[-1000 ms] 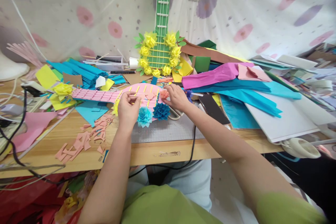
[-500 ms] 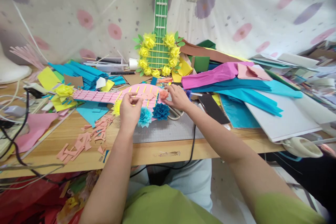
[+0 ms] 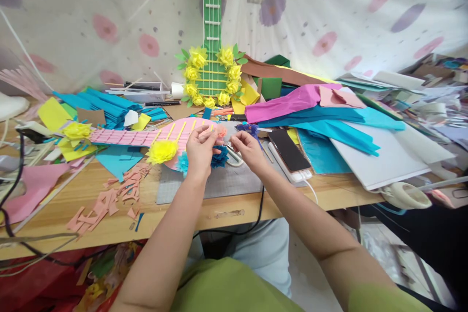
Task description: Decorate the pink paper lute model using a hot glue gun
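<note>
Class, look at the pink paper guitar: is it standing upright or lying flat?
Lying flat: the pink paper guitar rests on the table, neck pointing left, while the green guitar stands upright behind.

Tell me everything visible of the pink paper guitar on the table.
The pink paper guitar lies flat on the table, neck pointing left. It looks like cut card, with fret lines on the neck and yellow strips across the body. A yellow flower sits at the body's edge; the left hand covers its right end.

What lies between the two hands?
Head view: a dark blue paper flower and a white looped handle, perhaps scissors, lie between the left hand and right hand.
</note>
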